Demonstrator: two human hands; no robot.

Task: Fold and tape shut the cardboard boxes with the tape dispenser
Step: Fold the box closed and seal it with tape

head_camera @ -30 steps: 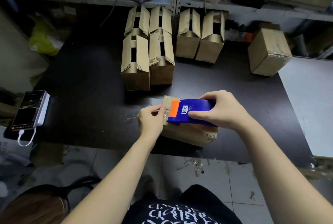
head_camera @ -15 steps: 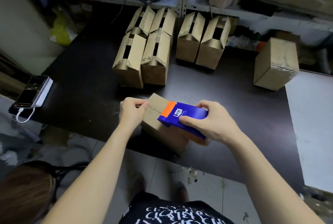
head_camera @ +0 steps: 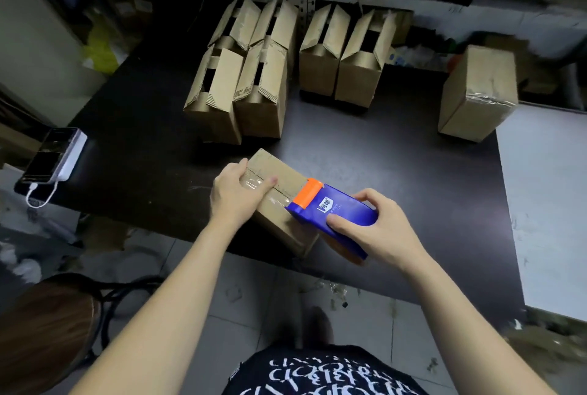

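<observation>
A small cardboard box (head_camera: 287,180) lies near the front edge of the dark table (head_camera: 397,165), flaps closed, with clear tape running along its top seam. My left hand (head_camera: 236,196) holds the box's near-left end, thumb pressing the tape flat on top. My right hand (head_camera: 378,229) grips the blue tape dispenser (head_camera: 330,212) with the orange front, which sits on the box's right end.
Several open-flapped cardboard boxes (head_camera: 263,89) stand in rows at the table's back. One taped box (head_camera: 476,92) stands at the back right. A phone on a power bank (head_camera: 55,154) lies at the left edge. A white tabletop (head_camera: 546,204) adjoins on the right.
The dispenser has slid along the box seam toward the right end, laying tape. My left thumb now presses the tape at the left end. The box has turned slightly.
</observation>
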